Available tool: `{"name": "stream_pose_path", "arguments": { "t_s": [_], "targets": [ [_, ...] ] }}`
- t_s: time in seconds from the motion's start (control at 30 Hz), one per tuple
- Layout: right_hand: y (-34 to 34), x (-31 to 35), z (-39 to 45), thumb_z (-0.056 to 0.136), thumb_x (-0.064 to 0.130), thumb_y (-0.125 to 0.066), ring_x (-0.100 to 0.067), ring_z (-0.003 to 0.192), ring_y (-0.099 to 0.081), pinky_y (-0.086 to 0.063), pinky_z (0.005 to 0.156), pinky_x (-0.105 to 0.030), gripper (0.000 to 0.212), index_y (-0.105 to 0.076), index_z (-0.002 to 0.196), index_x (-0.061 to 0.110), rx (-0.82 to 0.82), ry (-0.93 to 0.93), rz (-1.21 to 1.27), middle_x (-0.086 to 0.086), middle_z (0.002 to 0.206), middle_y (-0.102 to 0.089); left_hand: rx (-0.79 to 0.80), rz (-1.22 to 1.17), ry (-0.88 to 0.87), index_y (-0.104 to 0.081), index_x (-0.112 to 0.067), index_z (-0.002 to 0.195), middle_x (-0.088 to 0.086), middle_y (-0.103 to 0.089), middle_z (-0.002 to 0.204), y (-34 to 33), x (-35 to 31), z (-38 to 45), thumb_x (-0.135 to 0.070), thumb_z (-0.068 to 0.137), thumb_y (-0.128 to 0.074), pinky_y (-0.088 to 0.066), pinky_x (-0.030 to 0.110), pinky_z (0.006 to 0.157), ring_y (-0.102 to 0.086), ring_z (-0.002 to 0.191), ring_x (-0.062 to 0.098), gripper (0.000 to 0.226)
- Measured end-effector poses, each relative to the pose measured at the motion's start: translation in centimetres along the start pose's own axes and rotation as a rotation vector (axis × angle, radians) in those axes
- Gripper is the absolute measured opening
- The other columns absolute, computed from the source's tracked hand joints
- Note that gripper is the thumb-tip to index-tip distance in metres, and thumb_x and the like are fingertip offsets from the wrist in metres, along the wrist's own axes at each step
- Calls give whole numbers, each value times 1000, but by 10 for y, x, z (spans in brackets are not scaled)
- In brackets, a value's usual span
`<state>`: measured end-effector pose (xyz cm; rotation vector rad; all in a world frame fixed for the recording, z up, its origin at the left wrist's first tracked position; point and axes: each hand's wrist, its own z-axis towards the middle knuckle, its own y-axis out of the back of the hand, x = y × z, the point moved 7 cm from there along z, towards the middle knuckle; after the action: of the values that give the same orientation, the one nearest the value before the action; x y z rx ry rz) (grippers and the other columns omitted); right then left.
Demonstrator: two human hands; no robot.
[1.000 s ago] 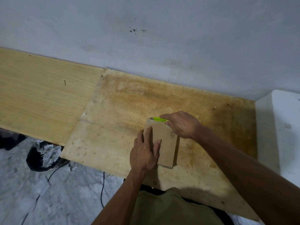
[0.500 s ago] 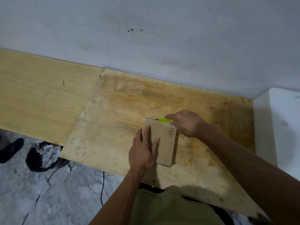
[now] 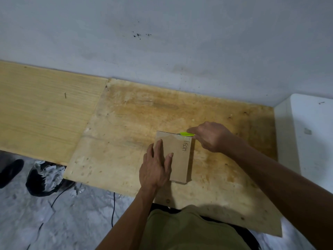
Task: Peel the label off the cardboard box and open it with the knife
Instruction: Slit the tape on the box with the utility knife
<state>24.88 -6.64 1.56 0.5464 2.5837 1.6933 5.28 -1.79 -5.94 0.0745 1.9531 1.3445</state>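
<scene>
A small flat cardboard box (image 3: 180, 156) with black handwriting on its top lies on the stained plywood board (image 3: 135, 127). My left hand (image 3: 155, 166) rests flat on the box's left half, fingers spread, pressing it down. My right hand (image 3: 210, 137) is closed around a bright yellow-green knife (image 3: 187, 134), held at the box's far right corner along its far edge. The blade tip is too small to make out. No label shows on the box top.
A paler wooden board (image 3: 45, 109) adjoins on the left. A white block (image 3: 310, 134) stands at the right. A grey wall runs along the back. On the floor at lower left are a black bag (image 3: 43, 179), a cable (image 3: 112, 208) and a dark shoe (image 3: 10, 172).
My right hand has drawn the knife rightward along the box's far edge, from near the left corner to the right corner. My left hand stayed on the box.
</scene>
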Motion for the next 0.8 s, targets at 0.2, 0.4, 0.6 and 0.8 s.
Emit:
{"name": "stream_pose_path", "arguments": {
  "t_s": [0.2,0.4,0.6,0.8],
  "targets": [
    [-4,-13,-8,99,26,-46,-26,92,-64,-49,65,-33,34,-54,132,33,-17,-28,-28,-3,112,-68,5,7,4,-14,-34,150,3,-34,148,0,0,-1,-65,97,-28,-57,49,78,-49,123,26,64],
    [-9,-31,-18,99,27,-46,-27,93,-64,-54,73,-38,34,-56,131,34,-23,-44,13,-5,113,-69,12,3,5,-13,-34,150,4,-35,147,-1,0,0,-66,96,-29,-57,50,78,-50,122,26,64],
    [-16,-48,-28,99,32,-46,-24,89,-63,-54,70,-35,35,-54,133,35,-64,-75,100,-5,113,-70,21,-16,-1,-13,-35,150,4,-35,146,-2,2,1,-67,95,-28,-58,51,77,-50,122,24,66],
    [-30,-66,-38,97,33,-51,-19,73,-55,-53,69,-37,30,-55,127,38,-71,-143,280,-7,102,-66,35,-24,-1,-14,-35,150,5,-35,147,-4,3,2,-68,94,-28,-57,52,79,-49,123,25,66]
  ]
}}
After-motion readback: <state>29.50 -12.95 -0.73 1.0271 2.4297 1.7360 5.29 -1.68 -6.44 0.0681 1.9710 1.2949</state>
